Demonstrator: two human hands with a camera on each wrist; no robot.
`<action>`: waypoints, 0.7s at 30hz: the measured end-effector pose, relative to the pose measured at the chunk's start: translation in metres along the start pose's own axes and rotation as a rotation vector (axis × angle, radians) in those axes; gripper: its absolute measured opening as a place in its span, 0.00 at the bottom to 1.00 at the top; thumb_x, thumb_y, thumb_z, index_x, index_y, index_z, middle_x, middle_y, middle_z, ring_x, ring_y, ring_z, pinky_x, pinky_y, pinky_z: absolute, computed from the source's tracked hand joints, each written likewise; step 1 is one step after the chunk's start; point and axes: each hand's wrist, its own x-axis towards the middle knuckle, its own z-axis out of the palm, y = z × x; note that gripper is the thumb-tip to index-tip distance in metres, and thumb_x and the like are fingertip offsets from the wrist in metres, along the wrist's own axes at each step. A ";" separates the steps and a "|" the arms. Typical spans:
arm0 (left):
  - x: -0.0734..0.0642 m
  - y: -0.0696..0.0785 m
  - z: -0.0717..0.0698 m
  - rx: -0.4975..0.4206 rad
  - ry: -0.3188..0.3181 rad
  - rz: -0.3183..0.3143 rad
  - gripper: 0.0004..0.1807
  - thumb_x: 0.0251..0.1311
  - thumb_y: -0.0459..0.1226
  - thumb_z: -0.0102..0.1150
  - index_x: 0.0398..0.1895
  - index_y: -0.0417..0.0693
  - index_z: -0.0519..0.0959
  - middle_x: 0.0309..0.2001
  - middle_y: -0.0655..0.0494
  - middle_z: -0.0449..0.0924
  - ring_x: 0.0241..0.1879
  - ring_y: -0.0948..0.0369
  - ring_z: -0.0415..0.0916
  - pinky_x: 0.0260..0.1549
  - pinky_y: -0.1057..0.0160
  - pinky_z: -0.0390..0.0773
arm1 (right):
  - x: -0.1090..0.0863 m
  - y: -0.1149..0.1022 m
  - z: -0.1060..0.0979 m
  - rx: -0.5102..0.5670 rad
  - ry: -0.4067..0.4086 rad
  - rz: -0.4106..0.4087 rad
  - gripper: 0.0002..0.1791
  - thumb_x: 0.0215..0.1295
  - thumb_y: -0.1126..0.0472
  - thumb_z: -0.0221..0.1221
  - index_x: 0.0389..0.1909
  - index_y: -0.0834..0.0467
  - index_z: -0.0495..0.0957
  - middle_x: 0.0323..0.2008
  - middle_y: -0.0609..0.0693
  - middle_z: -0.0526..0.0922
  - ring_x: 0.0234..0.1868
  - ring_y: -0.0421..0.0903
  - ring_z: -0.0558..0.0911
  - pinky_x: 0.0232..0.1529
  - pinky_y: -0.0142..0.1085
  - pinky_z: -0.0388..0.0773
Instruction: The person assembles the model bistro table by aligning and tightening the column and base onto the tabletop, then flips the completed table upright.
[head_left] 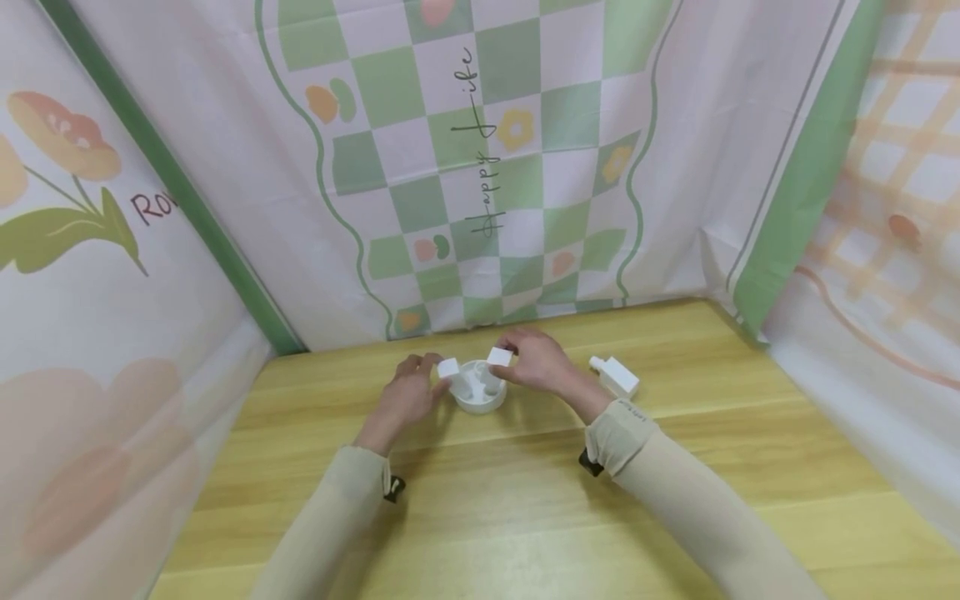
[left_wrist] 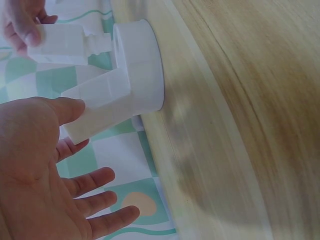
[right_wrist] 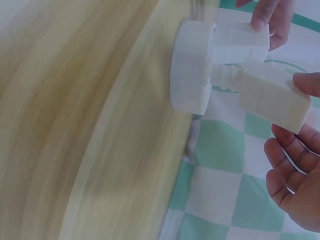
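Observation:
A round white shallow dish [head_left: 480,408] stands on the wooden table, between the two hands. My left hand [head_left: 408,393] pinches a white square-sided bottle [left_wrist: 97,105] between thumb and forefinger, other fingers spread. That bottle tilts, its lower end inside the dish rim. With thumb and fingers, my right hand [head_left: 538,360] holds a similar white bottle [right_wrist: 275,95] by its base. Its narrow ridged neck [right_wrist: 226,76] points down to the dish, the tip right at the rim.
Another white bottle [head_left: 619,377] lies on its side on the table [head_left: 480,517], right of the dish and beside the right forearm. A checked green and white cloth [head_left: 510,167] hangs behind the table's back edge. Printed curtains [head_left: 150,333] enclose the sides.

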 end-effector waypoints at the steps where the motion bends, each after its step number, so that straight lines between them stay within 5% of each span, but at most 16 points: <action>1: 0.000 0.000 0.000 0.000 -0.001 0.000 0.29 0.73 0.57 0.45 0.72 0.57 0.61 0.67 0.41 0.65 0.67 0.44 0.66 0.51 0.42 0.82 | 0.000 0.000 0.001 0.002 0.001 -0.002 0.21 0.59 0.44 0.67 0.48 0.53 0.81 0.48 0.51 0.85 0.52 0.51 0.81 0.57 0.48 0.78; 21: 0.001 0.002 -0.001 0.002 -0.004 -0.006 0.29 0.73 0.56 0.47 0.72 0.57 0.61 0.67 0.42 0.66 0.66 0.43 0.67 0.51 0.42 0.82 | -0.001 -0.001 0.010 -0.032 -0.037 -0.082 0.21 0.58 0.48 0.69 0.50 0.53 0.81 0.45 0.52 0.86 0.48 0.51 0.83 0.52 0.47 0.80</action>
